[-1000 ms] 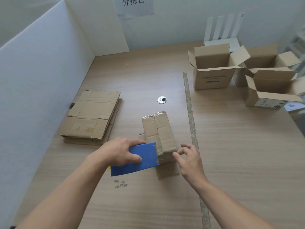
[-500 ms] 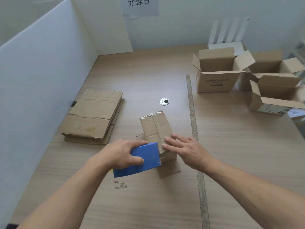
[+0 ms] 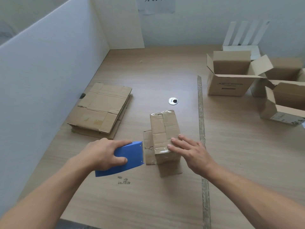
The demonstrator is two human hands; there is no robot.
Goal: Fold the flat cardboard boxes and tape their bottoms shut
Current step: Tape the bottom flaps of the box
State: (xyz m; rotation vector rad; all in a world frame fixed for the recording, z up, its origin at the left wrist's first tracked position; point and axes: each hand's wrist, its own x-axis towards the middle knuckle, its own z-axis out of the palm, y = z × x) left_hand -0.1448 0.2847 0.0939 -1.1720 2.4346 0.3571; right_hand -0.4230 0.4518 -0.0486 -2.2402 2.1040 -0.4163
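Tally: one taped brown cardboard box (image 3: 163, 128), three open boxes (image 3: 229, 85).
Left hand (image 3: 102, 154) gripped blue tape dispenser (image 3: 133, 151), now clear of the box; right hand (image 3: 191, 154) pressed flat.

The sign (image 3: 156, 5) on the far wall is cut by the top edge, so only the lower halves of its characters show. The left hand (image 3: 105, 152) covers much of the dispenser (image 3: 132, 152), whose underside is out of sight. The right hand (image 3: 189, 152) hides the near right corner of the box (image 3: 163, 129). In the stack (image 3: 102, 108) only the top sheet shows whole, and how many lie beneath cannot be told. A dark thing (image 3: 82, 96) is half hidden behind the stack. The print on the open box (image 3: 230, 84) and the marks (image 3: 123, 180) on the table (image 3: 165, 204) are too small to read. The far-right boxes (image 3: 287, 103) run off the right edge, and the label (image 3: 285, 119) on one of them is blurred.
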